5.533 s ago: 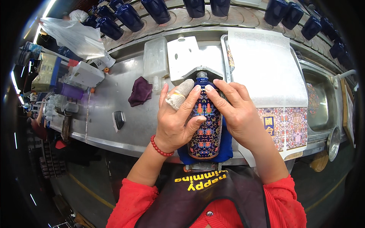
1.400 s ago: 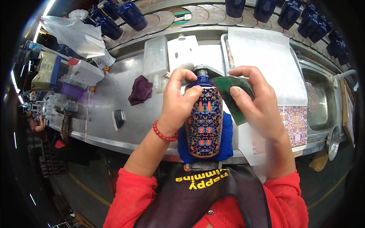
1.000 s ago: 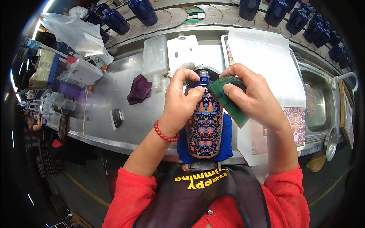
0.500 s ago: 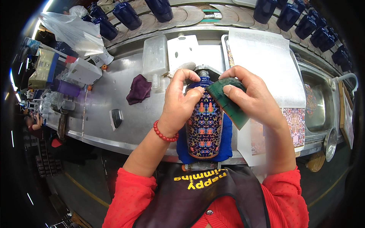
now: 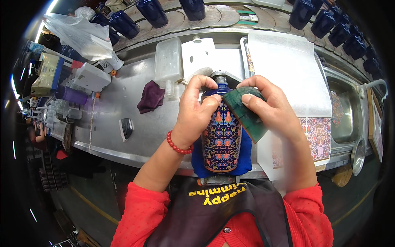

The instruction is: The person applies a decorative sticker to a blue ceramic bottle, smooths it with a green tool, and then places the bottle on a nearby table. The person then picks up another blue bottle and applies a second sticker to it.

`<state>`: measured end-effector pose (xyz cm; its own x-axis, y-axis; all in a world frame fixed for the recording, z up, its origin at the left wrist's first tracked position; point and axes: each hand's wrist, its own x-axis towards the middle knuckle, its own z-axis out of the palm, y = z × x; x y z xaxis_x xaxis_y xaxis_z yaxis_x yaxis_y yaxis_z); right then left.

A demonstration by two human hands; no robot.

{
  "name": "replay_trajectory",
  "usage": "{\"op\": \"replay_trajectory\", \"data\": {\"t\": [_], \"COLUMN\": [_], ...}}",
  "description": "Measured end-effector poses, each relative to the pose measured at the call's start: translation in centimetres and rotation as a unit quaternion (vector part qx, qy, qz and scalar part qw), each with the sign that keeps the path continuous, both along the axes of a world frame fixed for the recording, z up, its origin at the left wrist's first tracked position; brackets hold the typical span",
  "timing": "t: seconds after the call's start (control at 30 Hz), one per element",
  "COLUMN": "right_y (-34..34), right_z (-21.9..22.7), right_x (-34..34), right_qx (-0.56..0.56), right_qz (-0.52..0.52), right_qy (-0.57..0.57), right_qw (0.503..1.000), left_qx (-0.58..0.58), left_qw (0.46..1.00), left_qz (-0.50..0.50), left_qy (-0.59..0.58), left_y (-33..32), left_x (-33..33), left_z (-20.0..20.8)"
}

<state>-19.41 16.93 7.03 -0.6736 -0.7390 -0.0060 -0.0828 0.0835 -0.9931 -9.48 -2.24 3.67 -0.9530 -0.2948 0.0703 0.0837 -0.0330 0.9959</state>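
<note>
A bare metal counter (image 5: 111, 99) spans the middle of the frame, with a conveyor (image 5: 222, 16) carrying plain dark blue bottles (image 5: 152, 13) along the top and a sink (image 5: 345, 119) at the right. In the centre, a blue bottle (image 5: 222, 131) covered in a colourful flower pattern rests on a blue cloth (image 5: 246, 158), its neck toward the top of the frame. The left hand (image 5: 192, 101) is half curled, thumb and index finger against the bottle's upper left shoulder; its other fingers are hidden, so whether it grips cannot be told. The right hand (image 5: 276, 107) grips a green scraper (image 5: 253, 123) between thumb and fingers, its upper left edge at the bottle's upper right side. Left of centre lie a purple cloth (image 5: 151, 97) and a clear plastic box (image 5: 168, 61). Right of centre, white paper (image 5: 288, 70) lies above patterned sheets (image 5: 317, 136). A plastic bag (image 5: 78, 37) is at upper left.
</note>
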Motion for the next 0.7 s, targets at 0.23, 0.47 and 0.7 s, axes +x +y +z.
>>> {"op": "replay_trajectory", "data": {"t": [0.23, 0.47, 0.7], "right_y": [0.0, -0.2, 0.23], "right_z": [-0.26, -0.4, -0.7], "right_x": [0.51, 0.78, 0.94], "right_qx": [-0.044, -0.069, -0.043], "right_qz": [-0.008, -0.012, -0.027], "right_qy": [-0.089, -0.112, -0.113], "right_qw": [0.995, 0.991, 0.992], "left_qx": [-0.06, -0.024, 0.003], "left_qw": [0.998, 0.999, 1.0], "left_qz": [-0.012, 0.023, 0.017], "left_qy": [-0.019, 0.008, 0.015], "left_y": [-0.39, 0.05, 0.17], "left_x": [0.06, -0.1, -0.15], "left_z": [-0.23, -0.35, -0.27]}}
